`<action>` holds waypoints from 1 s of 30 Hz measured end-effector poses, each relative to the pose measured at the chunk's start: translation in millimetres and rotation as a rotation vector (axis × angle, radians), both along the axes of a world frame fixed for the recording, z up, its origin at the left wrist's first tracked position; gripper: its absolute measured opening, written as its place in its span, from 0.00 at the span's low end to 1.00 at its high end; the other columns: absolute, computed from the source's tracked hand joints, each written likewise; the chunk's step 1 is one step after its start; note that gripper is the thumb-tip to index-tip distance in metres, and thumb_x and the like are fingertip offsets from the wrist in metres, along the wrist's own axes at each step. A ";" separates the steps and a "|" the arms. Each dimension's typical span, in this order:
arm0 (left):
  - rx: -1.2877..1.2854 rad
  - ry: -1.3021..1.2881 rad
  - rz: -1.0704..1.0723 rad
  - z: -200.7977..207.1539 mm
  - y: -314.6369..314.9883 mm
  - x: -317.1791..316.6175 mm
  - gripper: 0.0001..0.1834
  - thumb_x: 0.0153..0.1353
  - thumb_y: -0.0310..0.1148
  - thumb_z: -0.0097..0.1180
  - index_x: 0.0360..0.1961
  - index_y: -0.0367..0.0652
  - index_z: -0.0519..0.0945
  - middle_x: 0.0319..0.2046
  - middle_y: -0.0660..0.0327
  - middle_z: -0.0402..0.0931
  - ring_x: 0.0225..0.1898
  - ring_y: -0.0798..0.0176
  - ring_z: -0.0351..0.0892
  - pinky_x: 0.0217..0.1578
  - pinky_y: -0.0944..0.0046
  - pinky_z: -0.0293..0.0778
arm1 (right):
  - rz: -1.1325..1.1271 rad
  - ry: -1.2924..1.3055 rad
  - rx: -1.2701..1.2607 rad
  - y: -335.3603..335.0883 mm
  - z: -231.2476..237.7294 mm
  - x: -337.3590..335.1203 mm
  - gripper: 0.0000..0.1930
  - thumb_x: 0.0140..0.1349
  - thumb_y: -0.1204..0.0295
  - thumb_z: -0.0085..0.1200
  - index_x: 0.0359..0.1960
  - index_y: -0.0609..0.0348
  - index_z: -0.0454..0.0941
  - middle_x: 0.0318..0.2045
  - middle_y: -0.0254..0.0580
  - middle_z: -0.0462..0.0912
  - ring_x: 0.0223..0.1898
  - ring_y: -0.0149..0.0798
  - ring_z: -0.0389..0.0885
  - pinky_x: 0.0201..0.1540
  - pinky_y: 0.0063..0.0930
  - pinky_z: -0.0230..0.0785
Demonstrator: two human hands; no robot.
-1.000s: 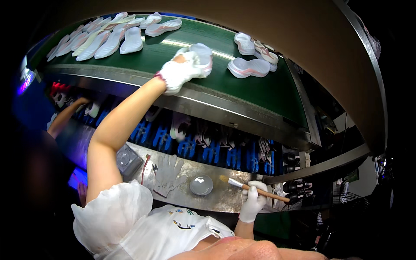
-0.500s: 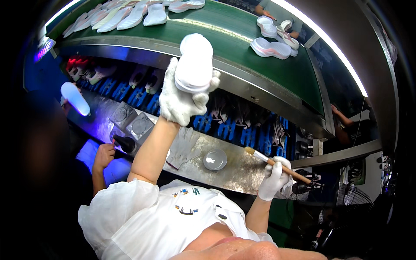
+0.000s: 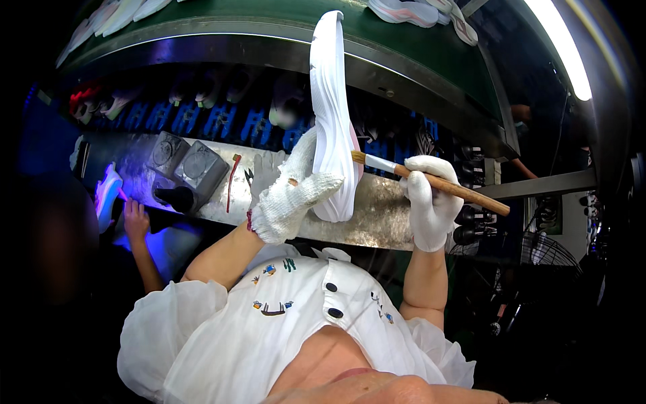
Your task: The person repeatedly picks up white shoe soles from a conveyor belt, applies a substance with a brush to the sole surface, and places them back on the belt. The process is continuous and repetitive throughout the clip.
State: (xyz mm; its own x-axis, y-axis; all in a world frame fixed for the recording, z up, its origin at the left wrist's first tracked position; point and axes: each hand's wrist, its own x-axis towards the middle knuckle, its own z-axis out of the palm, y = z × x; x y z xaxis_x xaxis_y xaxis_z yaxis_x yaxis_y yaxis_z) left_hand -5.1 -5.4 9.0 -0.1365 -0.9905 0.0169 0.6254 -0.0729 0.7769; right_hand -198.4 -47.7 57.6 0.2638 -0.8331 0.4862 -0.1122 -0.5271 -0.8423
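Note:
In a knitted white glove, my left hand (image 3: 293, 188) grips a white shoe sole (image 3: 330, 114) near its lower end. The sole stands on edge, its wavy side wall toward me and its long axis almost upright in view. My right hand (image 3: 432, 202), also gloved in white, is closed round the wooden handle of a flat paintbrush (image 3: 437, 182). The brush's tan bristles meet the sole's right edge, close to a pink patch; whether they press on it I cannot tell.
Below lies a metal bench (image 3: 387, 225) with grey square containers (image 3: 202, 165), a black-topped bottle (image 3: 176, 198) and a red toothbrush (image 3: 233, 182). Beyond it, blue racks (image 3: 219, 120) carry shoe uppers under a green conveyor (image 3: 431, 50) with more soles. A co-worker's hand (image 3: 136, 219) is at left.
My left hand has turned the sole on edge and brought it lower and nearer. The brush has moved up and left, from over the bench to the sole's edge.

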 end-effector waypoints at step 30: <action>0.129 0.210 0.167 -8.4 0.4 14.5 0.37 0.56 0.47 0.56 0.62 0.43 0.58 0.52 0.59 0.67 0.54 0.62 0.67 0.54 0.58 0.66 | 0.081 0.382 -0.486 -0.5 28.0 16.2 0.07 0.42 0.86 0.51 0.26 0.66 0.76 0.19 0.41 0.77 0.17 0.28 0.72 0.20 0.17 0.63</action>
